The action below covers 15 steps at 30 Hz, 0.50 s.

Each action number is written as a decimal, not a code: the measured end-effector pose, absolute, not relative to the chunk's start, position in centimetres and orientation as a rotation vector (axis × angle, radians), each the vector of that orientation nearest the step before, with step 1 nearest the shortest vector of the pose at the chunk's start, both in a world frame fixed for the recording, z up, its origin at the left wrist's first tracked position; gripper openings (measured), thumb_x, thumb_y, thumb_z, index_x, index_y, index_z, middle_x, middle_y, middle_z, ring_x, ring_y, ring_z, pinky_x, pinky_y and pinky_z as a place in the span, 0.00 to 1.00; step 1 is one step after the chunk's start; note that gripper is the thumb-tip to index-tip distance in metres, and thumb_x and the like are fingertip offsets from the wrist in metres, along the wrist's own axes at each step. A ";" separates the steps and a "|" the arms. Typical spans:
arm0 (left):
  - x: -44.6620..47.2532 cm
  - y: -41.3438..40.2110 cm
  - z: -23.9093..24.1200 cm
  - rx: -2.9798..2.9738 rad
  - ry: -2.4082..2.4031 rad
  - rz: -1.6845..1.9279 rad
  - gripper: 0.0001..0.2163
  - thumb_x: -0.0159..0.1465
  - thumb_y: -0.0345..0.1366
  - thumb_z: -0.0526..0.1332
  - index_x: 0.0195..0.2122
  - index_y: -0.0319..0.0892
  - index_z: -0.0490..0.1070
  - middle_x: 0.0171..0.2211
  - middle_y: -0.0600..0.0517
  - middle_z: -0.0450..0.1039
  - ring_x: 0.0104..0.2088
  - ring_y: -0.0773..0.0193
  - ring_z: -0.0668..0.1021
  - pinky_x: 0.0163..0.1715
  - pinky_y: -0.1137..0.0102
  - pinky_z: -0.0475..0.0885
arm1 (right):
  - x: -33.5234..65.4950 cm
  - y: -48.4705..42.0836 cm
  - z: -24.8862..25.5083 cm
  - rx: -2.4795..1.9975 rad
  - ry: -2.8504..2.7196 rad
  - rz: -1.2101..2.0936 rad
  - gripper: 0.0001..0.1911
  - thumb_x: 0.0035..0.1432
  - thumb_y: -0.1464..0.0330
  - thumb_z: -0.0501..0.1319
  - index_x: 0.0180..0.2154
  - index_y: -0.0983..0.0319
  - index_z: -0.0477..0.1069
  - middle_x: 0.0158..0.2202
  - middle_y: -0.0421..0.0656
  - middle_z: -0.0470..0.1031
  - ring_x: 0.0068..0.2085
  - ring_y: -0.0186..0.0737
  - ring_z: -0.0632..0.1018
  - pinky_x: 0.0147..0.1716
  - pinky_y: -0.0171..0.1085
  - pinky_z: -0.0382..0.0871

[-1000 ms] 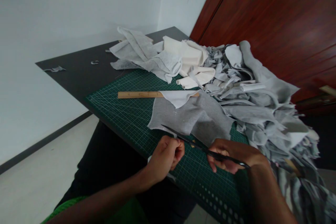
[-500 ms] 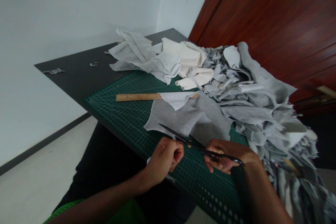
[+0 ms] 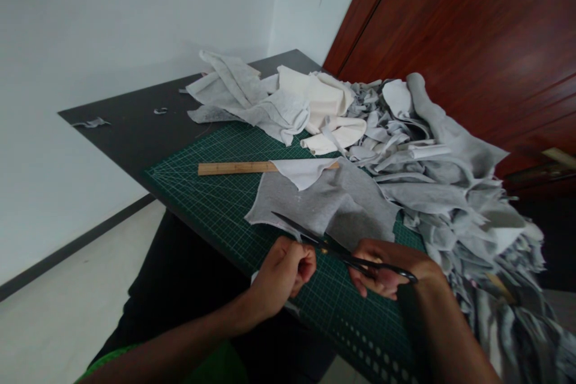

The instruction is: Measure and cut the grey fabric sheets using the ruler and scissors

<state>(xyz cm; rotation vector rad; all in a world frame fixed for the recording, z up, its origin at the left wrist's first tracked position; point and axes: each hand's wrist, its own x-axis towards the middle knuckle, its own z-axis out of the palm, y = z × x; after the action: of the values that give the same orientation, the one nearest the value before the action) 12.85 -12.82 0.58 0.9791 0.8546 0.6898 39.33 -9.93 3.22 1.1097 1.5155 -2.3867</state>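
Black scissors (image 3: 339,251) are in my right hand (image 3: 382,270), its fingers through and around the handles. Their blades look nearly closed and point left, over the near edge of a grey fabric piece (image 3: 297,198). Close to the blades, my left hand (image 3: 285,267) is closed in a fist at the table's front edge. Pale fabric shows beside and below this fist, so it seems to pinch a fabric strip, mostly hidden by the fingers. The grey piece lies flat with a folded-over white corner (image 3: 301,171) covering part of a wooden ruler (image 3: 231,168).
A green cutting mat (image 3: 193,186) covers much of the dark table (image 3: 135,114). Grey and cream fabric (image 3: 315,93) lies at the back. A big heap of grey scraps (image 3: 441,174) fills the right side, beside a red-brown wooden door (image 3: 472,30). Small scraps (image 3: 92,123) lie far left.
Almost nothing differs. Both hands and the scissors stay in nearly the same place; the view has shifted very slightly.
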 end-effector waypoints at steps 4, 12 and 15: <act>12.8 -12.9 0.4 0.959 0.845 0.687 0.18 0.54 0.51 0.48 0.14 0.48 0.59 0.09 0.57 0.51 0.12 0.71 0.55 0.15 0.72 0.50 | 39.1 -9.9 3.6 1.102 1.513 -2.426 0.28 0.44 0.48 0.75 0.32 0.66 0.78 0.14 0.32 0.63 0.15 0.28 0.63 0.15 0.28 0.65; 13.1 -12.9 -0.1 0.962 0.823 0.702 0.18 0.56 0.51 0.48 0.15 0.47 0.59 0.09 0.57 0.50 0.12 0.71 0.54 0.14 0.73 0.49 | 39.7 -9.9 3.5 1.149 1.562 -2.340 0.27 0.44 0.49 0.75 0.31 0.67 0.78 0.14 0.34 0.66 0.15 0.28 0.65 0.13 0.27 0.59; 13.0 -12.9 -0.1 0.977 0.822 0.686 0.18 0.56 0.50 0.48 0.15 0.47 0.59 0.10 0.57 0.51 0.12 0.71 0.54 0.15 0.73 0.48 | 39.7 -10.0 3.7 1.175 1.612 -2.283 0.27 0.45 0.48 0.75 0.30 0.65 0.77 0.14 0.32 0.65 0.14 0.27 0.64 0.13 0.27 0.58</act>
<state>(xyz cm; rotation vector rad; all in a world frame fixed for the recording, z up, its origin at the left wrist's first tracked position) 13.02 -12.90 -0.11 0.9769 0.8223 0.6861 39.70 -9.97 3.67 1.1751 1.6124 -2.2828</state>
